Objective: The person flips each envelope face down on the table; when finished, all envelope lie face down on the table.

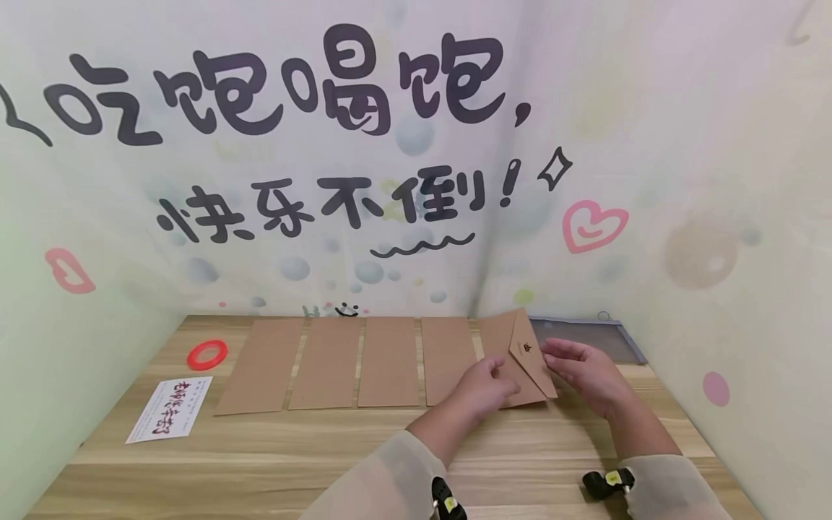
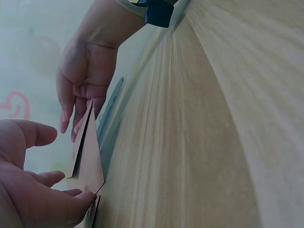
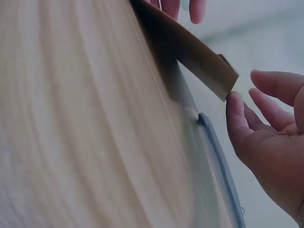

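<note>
A brown kraft envelope (image 1: 503,339), with a pointed flap and a small dark emblem, lies at the right end of a row, its right side raised off the table. My left hand (image 1: 484,386) rests at its lower left part, one fingertip touching the paper in the left wrist view and thumb and fingers spread apart. At the raised right edge is my right hand (image 1: 588,372). In the right wrist view one digit of it touches the envelope's corner (image 3: 221,85), while the other fingers stand apart from the paper. A narrow gap shows between flap and body in the left wrist view.
Several flat brown envelopes (image 1: 388,361) lie side by side leftward. A red ring-shaped roll (image 1: 207,354) and a white card with red writing (image 1: 170,409) are at the left. Behind my right hand lies a grey mesh pouch (image 1: 594,336). A printed curtain (image 1: 260,159) borders the table.
</note>
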`<action>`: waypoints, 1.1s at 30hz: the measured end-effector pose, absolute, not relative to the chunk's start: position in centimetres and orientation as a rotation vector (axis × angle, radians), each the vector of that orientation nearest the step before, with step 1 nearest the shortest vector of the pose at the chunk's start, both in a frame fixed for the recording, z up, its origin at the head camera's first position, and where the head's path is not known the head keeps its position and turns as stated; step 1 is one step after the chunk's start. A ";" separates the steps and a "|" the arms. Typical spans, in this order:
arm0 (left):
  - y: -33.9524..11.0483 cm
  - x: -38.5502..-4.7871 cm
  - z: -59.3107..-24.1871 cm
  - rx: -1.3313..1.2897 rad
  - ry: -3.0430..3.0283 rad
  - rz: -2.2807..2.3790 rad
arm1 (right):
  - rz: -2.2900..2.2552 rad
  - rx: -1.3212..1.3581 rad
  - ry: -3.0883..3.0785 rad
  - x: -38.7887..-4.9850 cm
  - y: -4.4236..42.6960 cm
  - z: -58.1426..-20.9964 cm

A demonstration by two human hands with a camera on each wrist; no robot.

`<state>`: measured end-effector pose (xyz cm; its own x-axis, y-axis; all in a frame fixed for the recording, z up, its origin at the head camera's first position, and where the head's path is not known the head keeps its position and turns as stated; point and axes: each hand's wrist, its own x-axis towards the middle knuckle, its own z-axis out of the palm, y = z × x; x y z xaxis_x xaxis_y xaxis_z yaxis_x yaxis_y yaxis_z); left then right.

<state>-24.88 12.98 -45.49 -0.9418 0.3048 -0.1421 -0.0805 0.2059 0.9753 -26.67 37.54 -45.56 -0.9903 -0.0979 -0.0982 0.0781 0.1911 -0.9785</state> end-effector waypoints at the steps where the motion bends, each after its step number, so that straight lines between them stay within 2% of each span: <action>1: 13.0 -24.9 -45.5 0.217 2.185 1.795 | -1.918 -0.028 2.311 -26.6 37.5 -45.5; 24: 13.7 -24.5 -44.1 0.317 2.069 1.979 | -1.948 -0.124 2.243 -25.4 33.5 -43.7; 33: 13.9 -24.1 -43.7 0.242 1.961 2.080 | -1.980 -0.163 2.189 -25.2 32.6 -43.9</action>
<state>-24.14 13.88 -43.66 -0.9491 0.3084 -0.0638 -0.0818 -0.0456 0.9956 -25.15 32.60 -43.91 -0.9767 -0.2049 -0.0634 0.0426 0.1044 -0.9936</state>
